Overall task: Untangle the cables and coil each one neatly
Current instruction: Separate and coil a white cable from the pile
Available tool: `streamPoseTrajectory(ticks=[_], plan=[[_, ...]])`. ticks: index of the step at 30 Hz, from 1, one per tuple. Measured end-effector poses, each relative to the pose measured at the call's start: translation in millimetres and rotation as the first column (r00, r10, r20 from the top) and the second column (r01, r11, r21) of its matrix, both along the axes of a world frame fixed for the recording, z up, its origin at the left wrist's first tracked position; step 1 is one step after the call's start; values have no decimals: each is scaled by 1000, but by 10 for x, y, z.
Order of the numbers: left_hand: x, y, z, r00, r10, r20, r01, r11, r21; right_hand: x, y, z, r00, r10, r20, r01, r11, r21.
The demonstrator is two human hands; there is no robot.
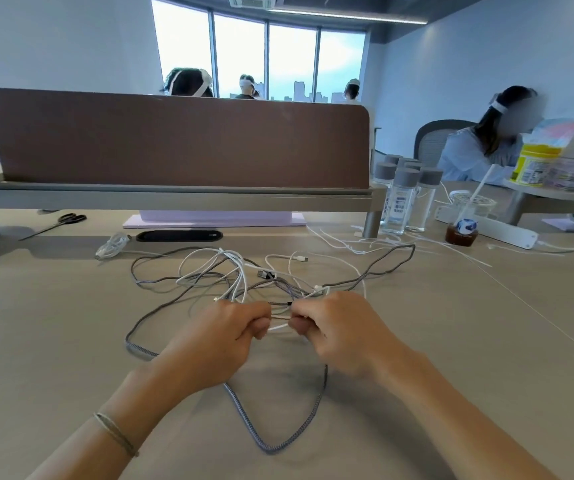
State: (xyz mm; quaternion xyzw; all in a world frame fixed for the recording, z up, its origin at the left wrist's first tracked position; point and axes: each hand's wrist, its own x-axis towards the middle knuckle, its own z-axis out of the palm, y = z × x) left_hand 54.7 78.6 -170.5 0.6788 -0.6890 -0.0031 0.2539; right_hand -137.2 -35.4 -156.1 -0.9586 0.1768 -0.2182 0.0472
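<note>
Knots tighten if you yank: your left hand [233,336] and right hand [327,327] both pinch the tangled white and grey braided cables [244,275].

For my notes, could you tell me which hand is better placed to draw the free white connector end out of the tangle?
Probably the right hand: the white connector lies just beyond its fingers, while the left hand sits farther away, gripping the strands.

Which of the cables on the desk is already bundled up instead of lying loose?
The small white cable bundle at the far left, beside the black case. It is gathered into a compact bunch, while the grey braided cable and the white cables sprawl tangled.
</note>
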Motion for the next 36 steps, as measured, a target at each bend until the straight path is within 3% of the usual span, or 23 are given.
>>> streamPoseTrajectory(ticks=[5,9,14,19,25,27,33,36], plan=[[180,87,71,996,86,28,-86,996,14,-145,-184,9,995,-96,31,96,995,24],[-79,57,8,997,16,78,-24,994,102,-29,-17,-29,999,-50,3,50,998,-24],[-54,37,-13,988,20,154,-35,995,92,45,79,-57,999,-1,-37,-1,999,-53],[206,114,119,975,158,155,-168,985,49,-86,-105,-11,998,-68,13,68,998,14],[-179,68,23,968,40,249,-69,992,109,43,106,-79,999,-1,-33,-1,998,-60],[-197,38,-1,968,27,249,-61,990,129,84,151,-91,999,29,-43,-32,997,-71],[194,120,111,968,165,186,-186,977,102,-94,-102,-28,996,-84,-21,84,996,12],[91,133,82,981,112,159,-125,989,77,-86,-82,-50,996,-87,2,87,996,-31]])
